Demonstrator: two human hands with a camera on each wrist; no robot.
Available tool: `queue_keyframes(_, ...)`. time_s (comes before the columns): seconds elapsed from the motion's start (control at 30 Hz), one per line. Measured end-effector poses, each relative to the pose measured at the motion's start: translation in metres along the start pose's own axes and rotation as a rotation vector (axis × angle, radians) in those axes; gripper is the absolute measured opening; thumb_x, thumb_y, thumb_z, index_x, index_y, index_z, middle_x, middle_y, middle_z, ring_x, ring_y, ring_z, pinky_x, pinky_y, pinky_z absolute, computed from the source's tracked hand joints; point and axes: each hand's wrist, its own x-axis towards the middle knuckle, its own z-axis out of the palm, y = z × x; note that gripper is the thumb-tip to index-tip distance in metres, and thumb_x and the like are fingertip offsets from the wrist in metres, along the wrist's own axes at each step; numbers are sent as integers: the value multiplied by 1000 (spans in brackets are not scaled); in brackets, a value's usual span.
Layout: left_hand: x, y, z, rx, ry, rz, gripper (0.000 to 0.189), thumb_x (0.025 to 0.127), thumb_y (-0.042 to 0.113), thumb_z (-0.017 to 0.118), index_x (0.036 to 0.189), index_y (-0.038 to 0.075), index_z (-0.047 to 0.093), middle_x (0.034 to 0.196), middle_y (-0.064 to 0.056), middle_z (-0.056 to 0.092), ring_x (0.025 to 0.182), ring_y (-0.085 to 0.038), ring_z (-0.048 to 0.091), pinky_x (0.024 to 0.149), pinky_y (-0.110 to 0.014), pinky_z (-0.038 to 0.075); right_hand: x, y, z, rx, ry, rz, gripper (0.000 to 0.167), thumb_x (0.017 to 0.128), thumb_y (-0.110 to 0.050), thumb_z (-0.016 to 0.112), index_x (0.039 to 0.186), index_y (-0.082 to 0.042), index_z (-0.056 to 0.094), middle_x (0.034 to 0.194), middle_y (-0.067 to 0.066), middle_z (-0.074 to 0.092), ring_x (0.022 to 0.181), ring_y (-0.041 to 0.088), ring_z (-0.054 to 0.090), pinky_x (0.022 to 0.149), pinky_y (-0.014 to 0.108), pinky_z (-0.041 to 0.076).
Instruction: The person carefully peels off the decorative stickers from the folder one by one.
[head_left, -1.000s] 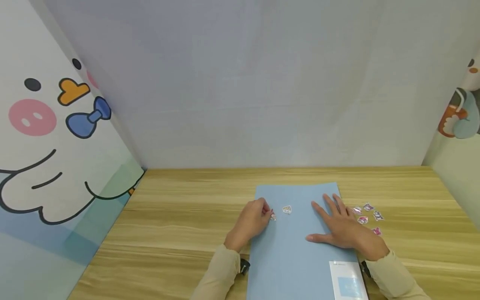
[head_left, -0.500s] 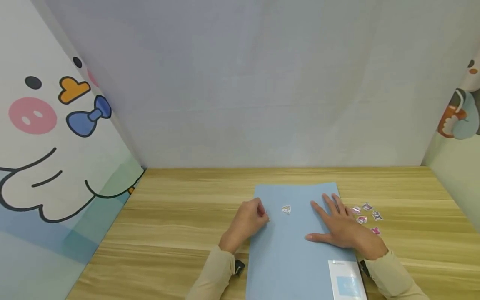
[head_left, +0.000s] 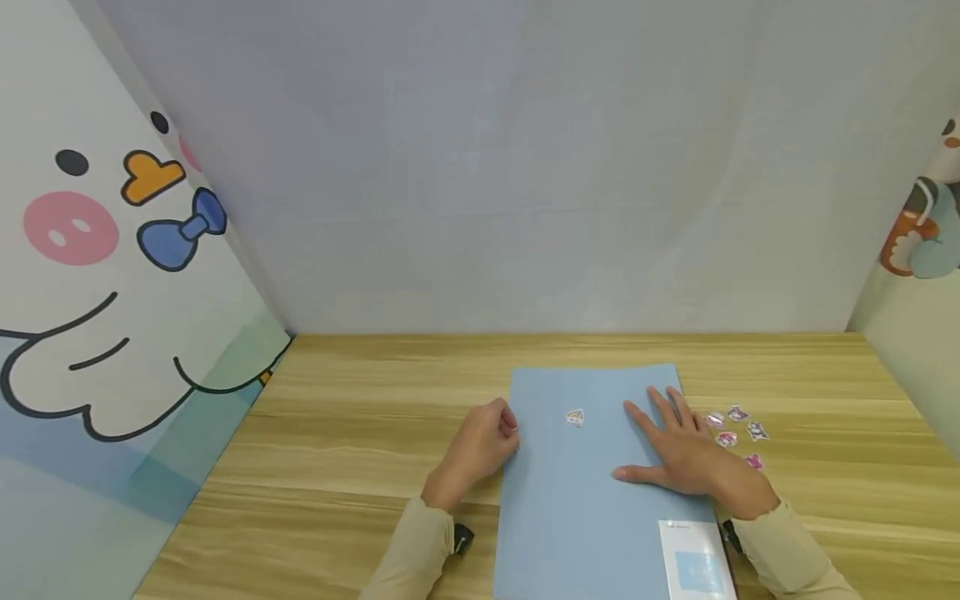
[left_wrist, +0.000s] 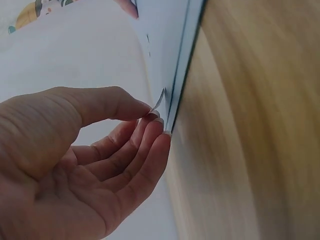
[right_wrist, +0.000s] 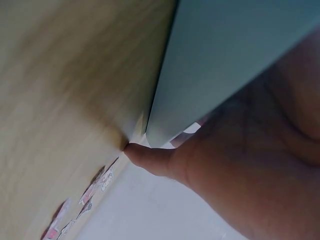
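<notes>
Toward the surface's far edge, a sticker is pinched by the left hand; the blue folder is best steadied by the spread right hand.

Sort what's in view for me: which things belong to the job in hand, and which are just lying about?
Likely part of the job:
small thin piece, pinched by the left hand
blue board, under the right hand
printed cutout on the board
loose cutouts beside it

Seemingly not:
white card on the board
cartoon-printed wall
</notes>
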Motion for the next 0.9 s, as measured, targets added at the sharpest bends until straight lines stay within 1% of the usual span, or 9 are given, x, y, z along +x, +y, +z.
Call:
queue_keyframes(0.07,-1,-1,-2,-7,-10,-12,9,88,-8,69,90,-2,62,80,-8,65,73,-18,63,65,-23,53,0,0,0,2,0,3,99,85,-59,76,155,0,38,159,37,19,145,61,10,102,82,23)
queue_keyframes(0.2,-4,-4,-6,3,-38,-57,6,91,-6,68,94,-3,63,83,-7,66,76,-18,63,68,-25,53,-1,-1,0,-1,5,-5,99,85,-60,75,155,0,39,158,37,20,145,62,10,101,82,24)
queue_keyframes(0.37,-5,-6,-10,37,-55,-78,4,93,-6,67,94,-3,65,83,-6,65,76,-16,61,69,-26,53,0,0,0,-4,12,-9,99,85,-60,76,154,0,39,158,37,20,144,62,11,101,82,24)
queue_keyframes(0.57,-6,-8,-15,51,-80,-139,3,93,-4,68,95,-4,66,84,-6,64,77,-16,60,71,-29,53,-1,0,1,-4,17,-13,99,85,-60,76,154,0,39,158,36,21,144,62,11,101,82,24)
queue_keyframes(0.67,-7,-9,-17,63,-87,-130,2,93,-5,67,94,-4,66,84,-6,64,77,-16,59,70,-28,52,-1,0,1,-2,19,-17,99,85,-60,75,154,0,39,158,36,21,144,62,11,101,82,24)
queue_keyframes(0.83,-8,-10,-18,93,-79,-71,8,89,-8,70,90,-2,65,80,-4,61,74,-13,56,68,-25,49,-2,0,1,-1,25,-20,99,85,-60,75,154,0,39,158,36,21,144,62,11,102,82,24)
queue_keyframes(0.9,-8,-9,-18,114,-82,-62,9,89,-8,71,91,-1,65,81,-3,59,74,-13,53,68,-25,48,-2,-1,0,-1,27,-20,99,85,-60,75,154,0,39,158,36,21,144,62,11,102,82,24)
